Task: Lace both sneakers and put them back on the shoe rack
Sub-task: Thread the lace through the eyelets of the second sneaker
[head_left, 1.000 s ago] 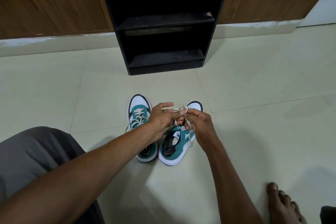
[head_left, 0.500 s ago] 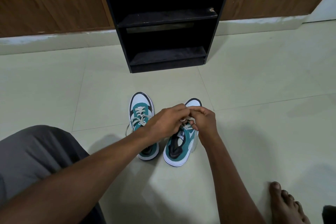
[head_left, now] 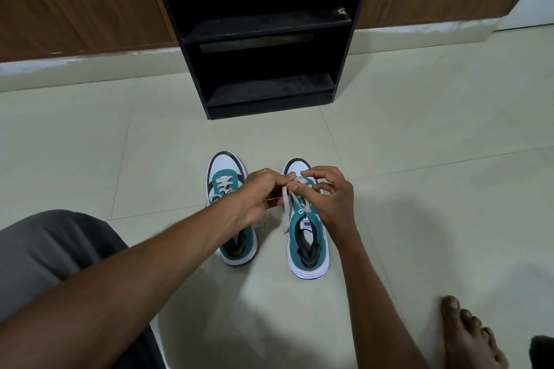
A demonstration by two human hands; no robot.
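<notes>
Teal-and-white sneakers stand side by side on the tiled floor (head_left: 419,117) before the black shoe rack (head_left: 263,39). Left hand (head_left: 257,195) and right hand (head_left: 329,198) each pinch the right sneaker (head_left: 308,237)'s white lace (head_left: 289,198); the left sneaker (head_left: 227,189) is already laced.

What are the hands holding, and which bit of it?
Both the left hand and the right hand pinch the white shoelace of the right sneaker, near its upper end above the toe.

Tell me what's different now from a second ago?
The right sneaker has straightened and now stands apart from the left sneaker. Both hands, left and right, still pinch its lace. The left sneaker and the shoe rack stayed put.
</notes>
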